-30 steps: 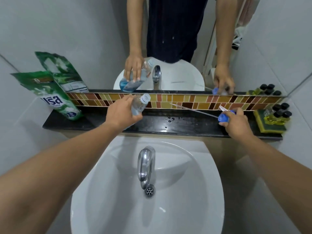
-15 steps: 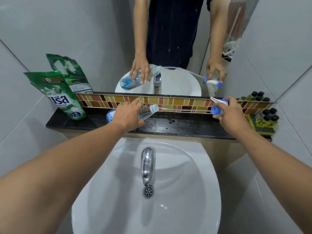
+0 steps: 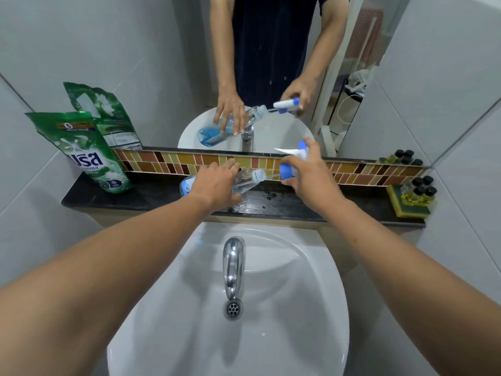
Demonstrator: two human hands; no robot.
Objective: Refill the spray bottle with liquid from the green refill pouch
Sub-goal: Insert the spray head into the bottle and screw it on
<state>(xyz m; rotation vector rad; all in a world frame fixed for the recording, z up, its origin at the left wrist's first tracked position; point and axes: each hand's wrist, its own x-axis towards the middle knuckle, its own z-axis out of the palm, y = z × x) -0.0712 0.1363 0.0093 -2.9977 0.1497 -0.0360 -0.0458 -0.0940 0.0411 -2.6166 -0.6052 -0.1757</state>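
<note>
My left hand (image 3: 217, 183) grips a clear spray bottle (image 3: 245, 181) tilted almost flat over the black ledge (image 3: 141, 198), neck pointing right, blue liquid pooled at its base on the left. My right hand (image 3: 306, 175) holds the white and blue spray head (image 3: 291, 161) close to the bottle's mouth, and its thin dip tube reaches into the neck. The green refill pouch (image 3: 89, 153) stands upright at the ledge's left end, leaning on the wall, apart from both hands.
A white basin (image 3: 298, 308) with a chrome tap (image 3: 232, 264) lies below the ledge. Small dark-capped bottles of yellow liquid (image 3: 417, 191) sit on a sponge at the ledge's right end. Droplets dot the ledge. A mirror above reflects everything.
My right hand has brought the spray head leftward from the ledge's right side to the bottle's mouth, with the tube now in the neck. My left hand has tipped the bottle flatter.
</note>
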